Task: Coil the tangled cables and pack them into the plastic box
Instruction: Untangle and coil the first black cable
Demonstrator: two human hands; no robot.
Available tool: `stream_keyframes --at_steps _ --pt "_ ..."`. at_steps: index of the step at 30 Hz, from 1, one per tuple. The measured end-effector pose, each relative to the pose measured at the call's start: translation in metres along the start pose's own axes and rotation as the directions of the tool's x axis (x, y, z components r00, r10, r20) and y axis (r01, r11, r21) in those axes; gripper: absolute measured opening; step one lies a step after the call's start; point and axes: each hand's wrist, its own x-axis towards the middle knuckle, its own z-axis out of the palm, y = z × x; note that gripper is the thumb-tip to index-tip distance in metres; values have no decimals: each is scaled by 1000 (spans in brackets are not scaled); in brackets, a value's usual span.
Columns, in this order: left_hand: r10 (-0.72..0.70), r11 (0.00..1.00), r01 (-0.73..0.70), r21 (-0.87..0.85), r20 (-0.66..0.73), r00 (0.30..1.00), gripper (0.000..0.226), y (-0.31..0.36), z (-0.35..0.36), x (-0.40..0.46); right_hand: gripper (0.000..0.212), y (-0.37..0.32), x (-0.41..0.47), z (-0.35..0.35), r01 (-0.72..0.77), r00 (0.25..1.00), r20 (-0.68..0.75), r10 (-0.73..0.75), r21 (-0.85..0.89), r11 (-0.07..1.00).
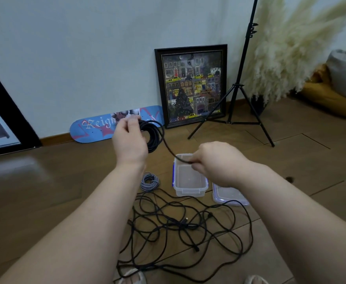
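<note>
Cable (154,136) looking light, limp, probably springy: left hand (130,140) gripping coil bundle, right hand (215,162) pinching free run; person is gripping loops together.

I see the left hand (128,138) raised, gripping a black coil (154,136). A strand runs from the coil down to the right hand (215,162), which pinches it above the open box (189,188). The lid (229,196) lies just right of the box, a grey coil (150,181) to its left. Tangled black cables (180,232) sprawl on the floor (45,191) nearer me.
</note>
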Motion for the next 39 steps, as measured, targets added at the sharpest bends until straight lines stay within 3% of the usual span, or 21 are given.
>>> stream_keyframes --at_steps 2,4,5,9,13,18,20,23,27,29,34,39 --pt "45 995 -51 84 67 997 21 -2 2 -4 25 -21 3 -9 177 983 44 -176 -22 984" --pt "40 990 -59 126 153 988 22 -4 4 -9 23 -32 6 -17 336 941 -73 -330 108 936" --pt "14 993 -36 109 195 981 21 -5 6 -13 20 -33 8 -19 365 928 -153 -339 208 907" --pt "-140 987 158 -30 325 935 24 -6 12 -23 9 -21 20 -10 274 930 -366 -24 650 709" --pt "-169 982 187 -8 389 906 26 -8 15 -27 12 -20 27 4 228 908 -382 173 796 560" --pt "-226 968 252 -18 384 895 27 -6 20 -30 11 -15 30 12 225 814 -485 320 771 596" --pt "-249 951 300 -74 389 887 28 -4 20 -32 6 -11 27 12 262 776 -555 301 717 647" --pt "-267 930 343 -135 393 880 28 0 19 -34 19 -7 23 18 259 700 -683 206 512 819" --pt "-260 937 329 -118 393 882 29 1 19 -36 28 -8 23 20 195 642 -761 93 280 940" --pt "-253 950 304 -74 390 885 28 1 17 -36 35 -9 25 20 167 651 -757 54 212 963" --pt "-198 978 209 13 380 903 25 -1 18 -36 35 -13 26 22 109 769 -630 113 303 947" --pt "-172 985 164 53 312 934 26 -4 23 -39 27 -16 26 24 63 773 -612 168 337 939"
